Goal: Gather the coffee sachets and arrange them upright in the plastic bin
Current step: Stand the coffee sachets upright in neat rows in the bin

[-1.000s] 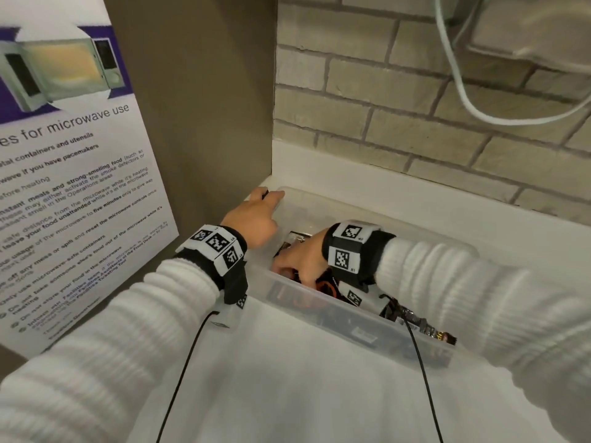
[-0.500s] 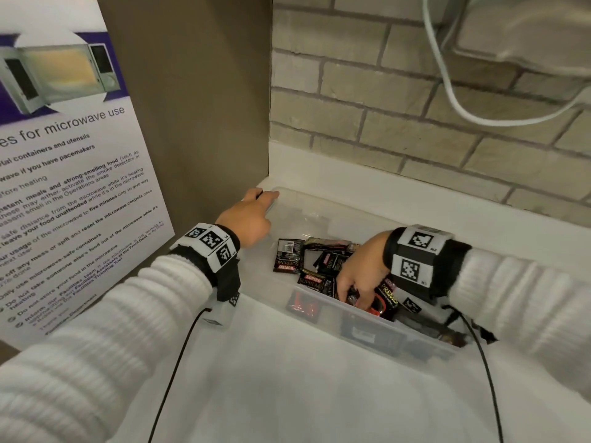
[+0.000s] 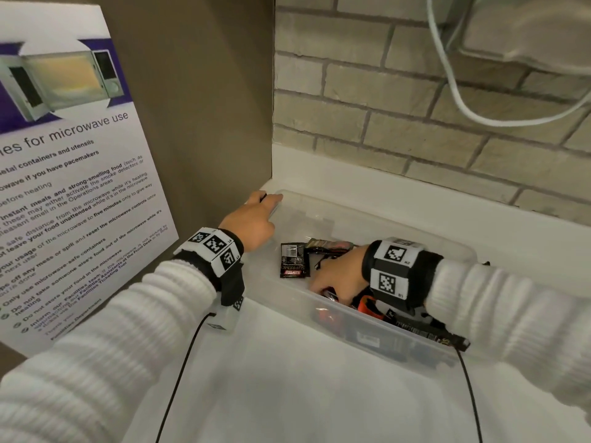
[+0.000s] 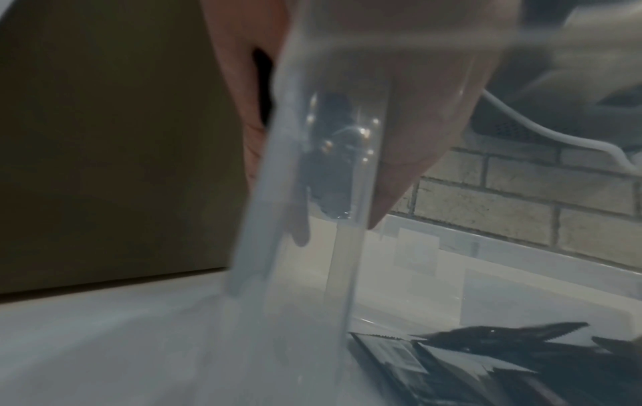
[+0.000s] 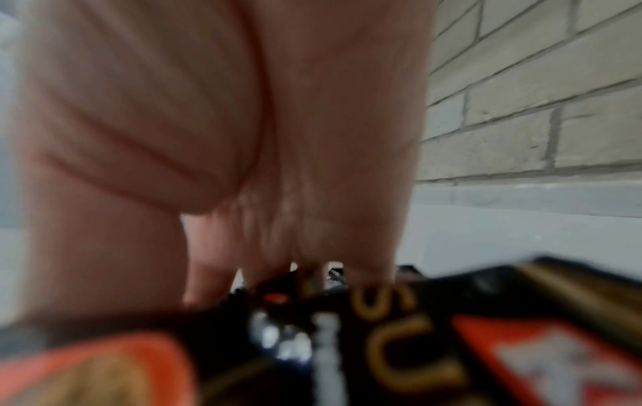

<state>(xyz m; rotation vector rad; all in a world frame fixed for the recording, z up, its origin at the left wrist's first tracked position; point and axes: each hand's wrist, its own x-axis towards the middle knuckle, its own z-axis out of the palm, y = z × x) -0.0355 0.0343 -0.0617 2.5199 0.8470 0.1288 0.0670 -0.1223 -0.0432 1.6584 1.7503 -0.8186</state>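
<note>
A clear plastic bin (image 3: 361, 207) stands on the white counter by the brick wall. My left hand (image 3: 266, 202) grips its far left corner; in the left wrist view its fingers (image 4: 410, 153) lie over the bin wall (image 4: 292, 247), seen through the plastic. My right hand (image 3: 335, 278) is inside the bin, fingers curled down around a bunch of black and orange coffee sachets (image 5: 399, 343) near the front wall. A black sachet (image 3: 295, 260) lies flat on the bin floor to its left, with others (image 4: 493, 354) beside it. More sachets (image 3: 425, 334) lean along the front wall on the right.
A brown panel (image 3: 204, 107) with a microwave-use poster (image 3: 73, 193) stands close on the left. Behind the bin are the white upstand and the brick wall (image 3: 415, 123), with a white cable (image 3: 454, 87) hanging above. White counter (image 3: 303, 394) lies in front of the bin.
My right hand has moved from the bin's left part toward its middle right, uncovering the flat sachets on the floor. The left hand has stayed on the corner.
</note>
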